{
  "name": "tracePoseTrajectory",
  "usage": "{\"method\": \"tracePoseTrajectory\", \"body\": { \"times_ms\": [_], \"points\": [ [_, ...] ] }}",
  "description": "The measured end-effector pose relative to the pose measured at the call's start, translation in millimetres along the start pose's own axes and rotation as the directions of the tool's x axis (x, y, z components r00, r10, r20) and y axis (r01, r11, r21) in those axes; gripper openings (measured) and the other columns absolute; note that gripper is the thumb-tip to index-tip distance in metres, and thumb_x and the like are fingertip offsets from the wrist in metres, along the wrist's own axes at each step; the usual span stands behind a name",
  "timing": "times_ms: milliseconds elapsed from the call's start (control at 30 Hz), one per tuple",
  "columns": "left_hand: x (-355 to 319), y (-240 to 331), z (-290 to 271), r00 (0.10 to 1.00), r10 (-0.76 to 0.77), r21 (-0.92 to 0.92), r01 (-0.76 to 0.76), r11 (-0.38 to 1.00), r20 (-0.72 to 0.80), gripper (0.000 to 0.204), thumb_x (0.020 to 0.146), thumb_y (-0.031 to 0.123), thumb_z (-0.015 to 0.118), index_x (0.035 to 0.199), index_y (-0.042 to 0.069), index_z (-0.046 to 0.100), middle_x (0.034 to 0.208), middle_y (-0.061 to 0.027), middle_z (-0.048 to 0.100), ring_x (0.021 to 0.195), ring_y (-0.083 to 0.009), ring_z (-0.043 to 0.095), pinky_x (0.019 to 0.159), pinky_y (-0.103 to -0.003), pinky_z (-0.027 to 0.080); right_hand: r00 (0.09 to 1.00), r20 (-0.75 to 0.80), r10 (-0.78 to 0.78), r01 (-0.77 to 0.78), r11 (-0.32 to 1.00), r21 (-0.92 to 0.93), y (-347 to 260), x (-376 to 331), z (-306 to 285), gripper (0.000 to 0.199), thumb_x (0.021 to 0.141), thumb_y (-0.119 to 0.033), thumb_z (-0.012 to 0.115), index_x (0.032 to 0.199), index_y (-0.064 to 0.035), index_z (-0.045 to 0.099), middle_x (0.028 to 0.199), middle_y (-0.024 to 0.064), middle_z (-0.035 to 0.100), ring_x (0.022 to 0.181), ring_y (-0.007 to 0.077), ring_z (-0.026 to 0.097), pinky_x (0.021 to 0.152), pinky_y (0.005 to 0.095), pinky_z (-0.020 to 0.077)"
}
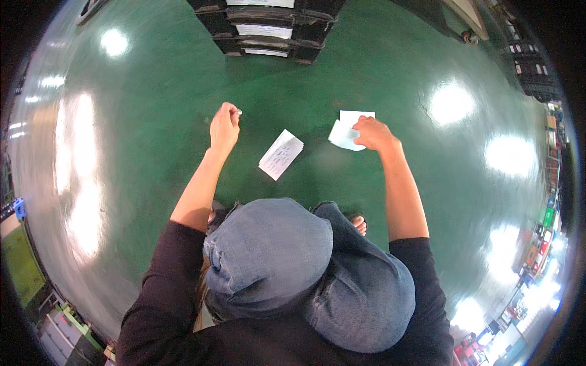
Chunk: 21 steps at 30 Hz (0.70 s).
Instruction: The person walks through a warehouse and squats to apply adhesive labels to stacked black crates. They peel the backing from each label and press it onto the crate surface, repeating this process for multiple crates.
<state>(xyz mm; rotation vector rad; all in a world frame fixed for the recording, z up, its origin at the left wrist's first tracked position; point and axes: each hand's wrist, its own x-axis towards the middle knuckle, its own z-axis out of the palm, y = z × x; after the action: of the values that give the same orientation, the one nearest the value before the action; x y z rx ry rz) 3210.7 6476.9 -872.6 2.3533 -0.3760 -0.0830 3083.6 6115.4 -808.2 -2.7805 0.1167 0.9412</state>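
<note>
Above the green floor, my left hand (224, 127) is closed, its fingertips pinched together on a small white piece (240, 112) too small to name. To its right and nearer to me lies a small stack of white paper slips (281, 155) with handwriting on the top one, set at a slant and touched by neither hand. My right hand (375, 133) has its fingers curled on a pale paper slip (343, 135). Another white slip (356, 114) shows behind that one, partly covered by the hand. My right fingertips are partly hidden.
Black stacked crates (268, 30) with white labels stand ahead of me. A wheeled cart (469, 36) is at the far right. Shelving with assorted goods (537, 244) runs along the right edge. My bent knees (268, 244) in jeans are close below the papers.
</note>
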Motion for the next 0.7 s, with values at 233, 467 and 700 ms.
{"method": "tracePoseTrajectory", "body": {
  "times_ms": [233,467,700],
  "points": [
    [-70.4,46.7,8.6,0.972,0.095,-0.077,-0.08,0.994,0.214,0.012,0.083,0.0,0.051,0.09,0.008,0.058,0.081,-0.013,0.055,0.078,-0.0318,0.059,0.067,-0.041,0.047,0.959,-0.28,-0.028,0.011,0.998,-0.062,25.4,-5.2,-0.4,0.031,0.074,-0.011,0.067,0.105,-0.0084,0.067,0.127,0.0022,0.047,0.12,0.0238,0.044,0.096,0.0459,0.0419],
    [-79.9,81.6,23.5,0.944,-0.049,0.373,-0.081,0.924,0.326,0.049,0.069,0.029,0.078,0.1,0.003,0.051,0.095,-0.0123,0.055,0.091,-0.0325,0.057,0.076,-0.045,0.049,0.931,-0.36,0.053,-0.05,0.999,0.018,23.8,2.3,22.0,0.027,0.076,-0.016,0.069,0.102,-0.0085,0.067,0.116,0.0031,0.053,0.113,0.0232,0.05,0.092,0.0461,0.0432],
    [-64.9,69.4,28.0,0.818,-0.263,0.124,0.233,0.965,0.511,0.046,0.065,0.024,0.081,0.093,0.002,0.052,0.089,-0.0166,0.06,0.087,-0.0313,0.061,0.074,-0.041,0.049,0.932,-0.331,0.146,-0.082,0.976,0.201,28.5,-1.9,30.2,0.025,0.076,-0.021,0.069,0.097,-0.0084,0.067,0.1,0.009,0.06,0.098,0.0298,0.059,0.083,0.0451,0.0476]
  ]
}}
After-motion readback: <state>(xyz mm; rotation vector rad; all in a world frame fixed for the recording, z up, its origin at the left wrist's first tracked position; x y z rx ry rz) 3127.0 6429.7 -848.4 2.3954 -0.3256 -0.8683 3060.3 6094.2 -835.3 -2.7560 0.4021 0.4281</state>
